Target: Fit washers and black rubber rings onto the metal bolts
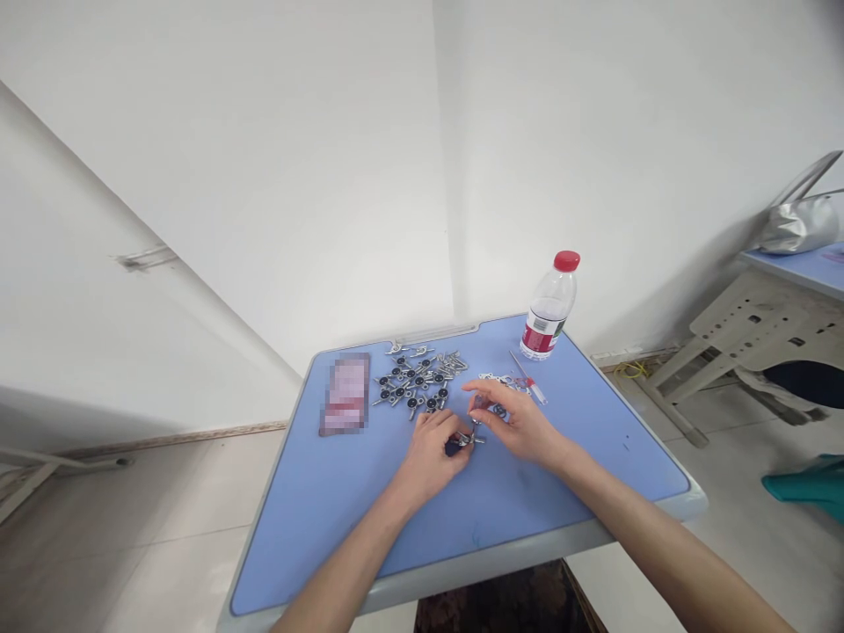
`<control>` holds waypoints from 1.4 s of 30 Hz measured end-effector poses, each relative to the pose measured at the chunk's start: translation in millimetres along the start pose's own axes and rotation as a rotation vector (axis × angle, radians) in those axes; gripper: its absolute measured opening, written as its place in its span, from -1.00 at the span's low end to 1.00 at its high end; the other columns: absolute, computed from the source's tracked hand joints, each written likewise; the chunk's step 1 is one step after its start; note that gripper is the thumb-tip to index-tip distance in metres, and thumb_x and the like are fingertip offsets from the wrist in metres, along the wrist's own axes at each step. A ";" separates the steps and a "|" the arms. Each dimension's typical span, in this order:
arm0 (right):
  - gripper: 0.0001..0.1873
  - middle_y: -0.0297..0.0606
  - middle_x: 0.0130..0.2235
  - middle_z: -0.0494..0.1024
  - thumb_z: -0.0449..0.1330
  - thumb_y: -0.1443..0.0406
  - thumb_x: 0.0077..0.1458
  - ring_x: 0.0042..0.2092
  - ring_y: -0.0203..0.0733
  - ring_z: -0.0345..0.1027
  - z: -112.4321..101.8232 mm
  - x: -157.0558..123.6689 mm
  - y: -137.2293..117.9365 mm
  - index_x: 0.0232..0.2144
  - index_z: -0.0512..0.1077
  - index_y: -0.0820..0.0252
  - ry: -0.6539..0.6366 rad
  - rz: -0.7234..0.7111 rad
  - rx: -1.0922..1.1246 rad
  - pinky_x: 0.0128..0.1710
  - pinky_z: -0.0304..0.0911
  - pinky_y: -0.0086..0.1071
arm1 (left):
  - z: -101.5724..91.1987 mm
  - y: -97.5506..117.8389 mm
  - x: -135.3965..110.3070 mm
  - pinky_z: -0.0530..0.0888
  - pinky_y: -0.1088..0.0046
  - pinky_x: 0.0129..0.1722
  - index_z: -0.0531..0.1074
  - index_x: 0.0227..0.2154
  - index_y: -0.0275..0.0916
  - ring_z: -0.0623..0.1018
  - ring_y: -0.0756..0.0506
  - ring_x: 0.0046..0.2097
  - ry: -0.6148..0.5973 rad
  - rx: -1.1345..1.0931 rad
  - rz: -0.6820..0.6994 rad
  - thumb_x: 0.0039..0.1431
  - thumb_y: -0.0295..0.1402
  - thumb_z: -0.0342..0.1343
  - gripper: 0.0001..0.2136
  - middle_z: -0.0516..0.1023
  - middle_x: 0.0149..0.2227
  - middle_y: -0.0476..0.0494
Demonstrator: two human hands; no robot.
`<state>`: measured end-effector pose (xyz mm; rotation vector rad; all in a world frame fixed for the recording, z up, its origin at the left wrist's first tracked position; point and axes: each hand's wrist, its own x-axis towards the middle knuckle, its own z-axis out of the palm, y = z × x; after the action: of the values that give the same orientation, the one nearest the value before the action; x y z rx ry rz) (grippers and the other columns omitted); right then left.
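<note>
My left hand [432, 450] is closed round a small metal fitting [472, 439] with a dark round part, held low over the blue desk top [527, 501]. Just to its right, my right hand [518, 420] pinches with thumb and index finger above the fitting; what lies between those fingertips is too small to make out. Beyond the left hand spreads a group of metal fittings with black round knobs [411, 378]. Small white and metal pieces [499, 381] and dark rings [499, 411] lie beside the right hand, partly hidden by it.
A screwdriver [535, 389] lies right of the loose pieces. Behind it stands a clear bottle with a red cap [547, 308]. A blurred-out pinkish flat object [346, 394] rests at the left. Another desk [801, 272] with a silver bag [799, 226] stands at the far right.
</note>
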<state>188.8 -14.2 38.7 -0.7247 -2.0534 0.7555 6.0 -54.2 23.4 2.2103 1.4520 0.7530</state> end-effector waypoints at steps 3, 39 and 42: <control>-0.70 -0.24 -0.27 0.50 0.05 0.36 0.27 -0.24 -0.18 0.38 1.6 0.3 3.1 0.04 0.33 0.07 0.029 -0.079 -0.151 -0.22 0.29 -0.31 | 0.2 0.1 0.0 0.26 0.33 -0.18 0.41 -0.39 -0.20 0.47 -0.09 -0.27 -0.006 -0.007 -0.005 0.05 -0.49 0.11 -0.93 0.48 -0.36 -0.01; -0.69 -0.17 -0.23 0.52 -0.08 0.31 0.34 -0.23 -0.17 0.40 4.6 0.2 -2.2 0.00 0.37 0.13 0.109 -0.064 -0.113 -0.23 0.32 -0.28 | 1.0 0.4 -1.0 0.28 0.27 -0.12 0.54 -0.28 -0.15 0.50 -0.13 -0.20 -0.041 0.019 0.032 0.09 -0.49 0.13 -0.83 0.52 -0.31 -0.06; -0.69 -0.21 -0.25 0.52 -0.08 0.33 0.34 -0.23 -0.19 0.40 2.6 1.2 -4.4 0.02 0.37 0.10 0.087 -0.067 -0.047 -0.21 0.33 -0.30 | 2.1 -2.0 -1.3 0.28 0.27 -0.12 0.53 -0.27 -0.15 0.50 -0.14 -0.18 -0.040 0.023 0.038 0.09 -0.48 0.14 -0.83 0.52 -0.29 -0.06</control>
<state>185.0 -16.8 41.2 -0.6988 -2.0115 0.6291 5.4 -54.7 20.3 2.2627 1.4098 0.7034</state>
